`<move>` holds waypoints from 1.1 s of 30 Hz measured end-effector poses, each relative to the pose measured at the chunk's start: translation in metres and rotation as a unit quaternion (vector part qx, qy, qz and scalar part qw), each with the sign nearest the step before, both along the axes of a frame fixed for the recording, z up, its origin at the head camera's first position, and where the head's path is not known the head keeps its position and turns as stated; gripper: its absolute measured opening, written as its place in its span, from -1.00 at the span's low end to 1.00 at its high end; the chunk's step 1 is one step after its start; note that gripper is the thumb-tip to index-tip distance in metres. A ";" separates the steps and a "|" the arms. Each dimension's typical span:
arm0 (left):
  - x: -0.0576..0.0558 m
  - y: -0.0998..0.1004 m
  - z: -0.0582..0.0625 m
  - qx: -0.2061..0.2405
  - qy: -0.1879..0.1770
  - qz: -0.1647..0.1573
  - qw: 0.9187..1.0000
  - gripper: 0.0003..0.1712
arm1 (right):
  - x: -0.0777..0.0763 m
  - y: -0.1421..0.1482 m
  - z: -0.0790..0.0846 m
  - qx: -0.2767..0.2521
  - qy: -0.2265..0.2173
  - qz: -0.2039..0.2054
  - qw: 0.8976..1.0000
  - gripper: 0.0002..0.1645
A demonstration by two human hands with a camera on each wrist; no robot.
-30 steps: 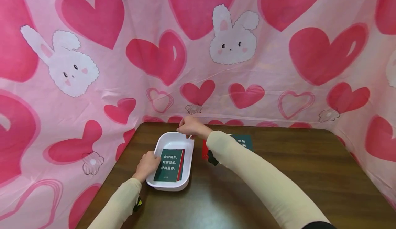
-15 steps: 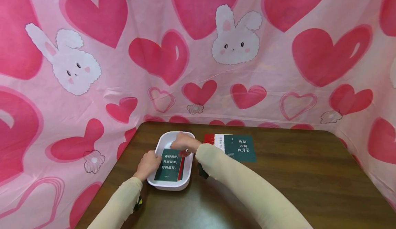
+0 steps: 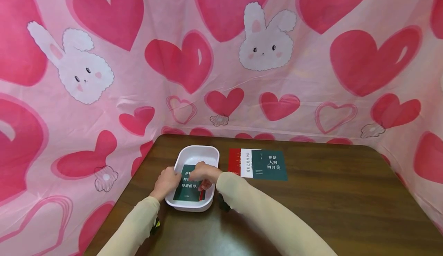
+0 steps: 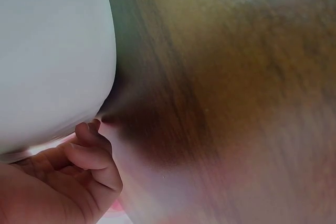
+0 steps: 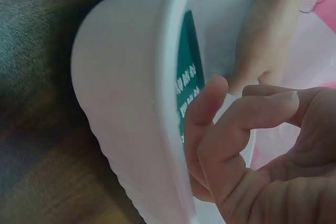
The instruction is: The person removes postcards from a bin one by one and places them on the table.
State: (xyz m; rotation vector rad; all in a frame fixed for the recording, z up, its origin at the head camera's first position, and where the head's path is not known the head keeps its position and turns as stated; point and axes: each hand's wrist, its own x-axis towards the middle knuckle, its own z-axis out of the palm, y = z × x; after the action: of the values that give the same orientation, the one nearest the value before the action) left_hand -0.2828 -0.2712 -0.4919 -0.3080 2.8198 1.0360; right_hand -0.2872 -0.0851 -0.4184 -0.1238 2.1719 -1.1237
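Note:
A white plastic tray (image 3: 188, 208) stands at the left of the table with a stack of cards (image 3: 187, 194) inside. The top card is dark green with white characters, and a red edge shows beneath it. My left hand (image 3: 166, 183) grips the tray's left rim; in the left wrist view its curled fingers (image 4: 97, 163) lie at the white wall. Over the cards, my right hand (image 3: 204, 173) covers part of the print. Its fingers (image 5: 226, 150) are loosely bent in the right wrist view, with nothing visible between them. Whether they touch the card is unclear.
Right of the tray, a red card (image 3: 234, 160), a white card (image 3: 246, 164) and a dark green card (image 3: 270, 165) lie overlapping in a row. The brown wooden table (image 3: 325, 194) meets a pink heart-patterned cloth (image 3: 214, 67) at its back and sides.
My right hand has come down from the tray's far right corner onto the middle of the card stack. This uncovers the card row on the table. My left hand keeps its grip.

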 end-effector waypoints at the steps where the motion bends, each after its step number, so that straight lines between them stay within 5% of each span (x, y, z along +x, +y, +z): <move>1: 0.000 0.000 0.000 0.000 -0.001 0.000 1.000 -0.61 | 0.001 0.000 0.000 0.001 -0.003 0.001 1.000 -0.44; 9: 0.000 0.001 0.001 -0.004 -0.007 -0.003 1.000 -0.59 | 0.001 0.001 -0.006 -0.027 -0.019 -0.016 0.999 -0.53; 17: -0.001 0.003 0.003 -0.020 -0.002 0.001 1.000 -0.61 | -0.006 0.005 -0.010 -0.108 -0.092 -0.083 0.986 -0.56; 23: -0.002 0.002 0.002 -0.017 -0.001 -0.006 1.000 -0.60 | -0.010 0.005 -0.010 -0.107 -0.118 -0.081 0.984 -0.51; 28: -0.001 0.002 0.001 -0.015 0.000 -0.006 1.000 -0.60 | -0.006 0.005 -0.006 -0.094 -0.092 -0.072 0.989 -0.53; 33: 0.001 0.003 0.002 -0.016 0.000 0.001 1.000 -0.61 | 0.002 -0.001 -0.008 -0.044 -0.008 -0.056 0.997 -0.64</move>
State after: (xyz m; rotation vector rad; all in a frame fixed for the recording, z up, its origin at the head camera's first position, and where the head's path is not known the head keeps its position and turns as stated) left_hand -0.2820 -0.2686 -0.4898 -0.3140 2.8388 0.9920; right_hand -0.2852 -0.0865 -0.4262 -0.0316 2.1379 -1.2784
